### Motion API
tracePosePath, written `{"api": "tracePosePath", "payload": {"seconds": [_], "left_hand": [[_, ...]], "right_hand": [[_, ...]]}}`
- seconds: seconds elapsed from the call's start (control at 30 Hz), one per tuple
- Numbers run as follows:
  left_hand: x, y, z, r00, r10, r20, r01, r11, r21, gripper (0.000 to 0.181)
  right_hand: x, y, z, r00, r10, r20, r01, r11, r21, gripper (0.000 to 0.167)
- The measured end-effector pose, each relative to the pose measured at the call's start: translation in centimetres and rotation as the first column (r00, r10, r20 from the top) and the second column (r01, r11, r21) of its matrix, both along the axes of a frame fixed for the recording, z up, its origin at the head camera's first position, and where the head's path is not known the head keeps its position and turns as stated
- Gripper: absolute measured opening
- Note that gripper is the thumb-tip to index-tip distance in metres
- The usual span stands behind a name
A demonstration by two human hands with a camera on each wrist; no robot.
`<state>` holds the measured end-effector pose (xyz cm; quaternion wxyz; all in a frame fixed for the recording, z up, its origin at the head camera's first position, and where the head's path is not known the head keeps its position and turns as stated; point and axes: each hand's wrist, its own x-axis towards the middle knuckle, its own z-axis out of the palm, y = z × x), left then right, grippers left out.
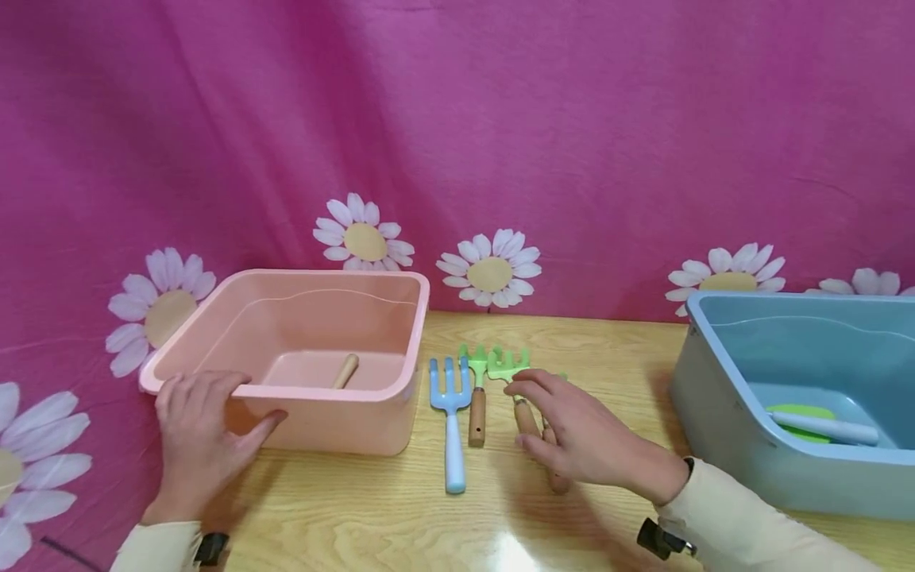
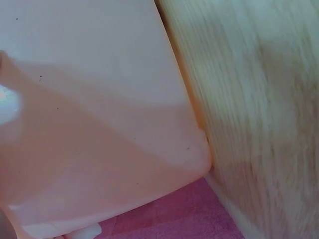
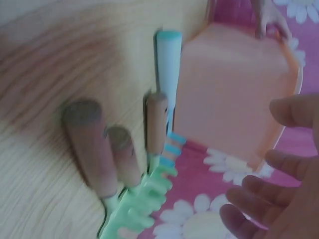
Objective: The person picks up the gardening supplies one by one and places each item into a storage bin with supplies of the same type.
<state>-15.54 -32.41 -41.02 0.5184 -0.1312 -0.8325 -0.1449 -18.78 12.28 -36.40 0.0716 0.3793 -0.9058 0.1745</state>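
Observation:
My left hand (image 1: 196, 445) grips the near rim of a pink plastic basin (image 1: 336, 421), fingers over the edge and thumb along the outer wall. My right hand (image 1: 593, 441) hovers with loosely bent fingers above several small garden tools, holding nothing. Under it lie a green rake (image 1: 507, 364) with a wooden handle and another wooden-handled tool (image 1: 557, 481), its head mostly hidden. Farther left are a green-headed hand fork (image 1: 476, 413) with a wooden handle and a light-blue hand fork (image 1: 453, 429). The right wrist view shows the wooden handles (image 3: 89, 149) beside the fingers.
Inside the pink basin a wooden handle (image 1: 346, 372) shows above the rim. A blue basin (image 1: 758, 477) at the right holds a green-headed tool with a pale handle (image 1: 829, 429). Behind the wooden table (image 1: 357, 508) hangs a magenta cloth (image 1: 457, 143) with daisies.

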Motion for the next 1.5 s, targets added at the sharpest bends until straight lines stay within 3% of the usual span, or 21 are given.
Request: {"api": "tracePosePath", "payload": {"seconds": [0.27,0.67,1.0,1.23,1.37,1.5], "left_hand": [[0.2,0.2,-0.3,1.0,-0.002,-0.009,0.003,0.999,0.038,0.076],[-0.1,0.6,0.0,0.999,-0.019,-0.044,0.021,0.999,0.044,0.077],[0.0,0.8,0.2,0.997,-0.025,-0.072,0.029,0.998,0.05,0.077],[0.1,0.8,0.2,0.999,-0.021,-0.05,0.025,0.997,0.07,0.079],[0.2,0.8,0.2,0.998,-0.027,-0.057,0.031,0.997,0.071,0.078],[0.2,0.8,0.1,0.999,-0.024,-0.024,0.026,0.998,0.064,0.079]], "right_hand": [[-1.2,2.3,-0.1,0.987,-0.133,0.09,0.134,0.991,-0.004,0.043],[-1.6,3.3,-2.4,0.946,-0.252,0.204,0.26,0.965,-0.013,0.024],[-0.8,2.7,-5.0,0.853,-0.389,0.348,0.409,0.913,0.017,0.031],[-0.7,1.9,-6.0,0.813,-0.425,0.399,0.47,0.883,-0.017,0.055],[-0.7,1.9,-6.2,0.786,-0.431,0.443,0.494,0.869,-0.032,0.056],[-0.8,2.2,-6.2,0.743,-0.421,0.52,0.518,0.854,-0.048,0.055]]}}
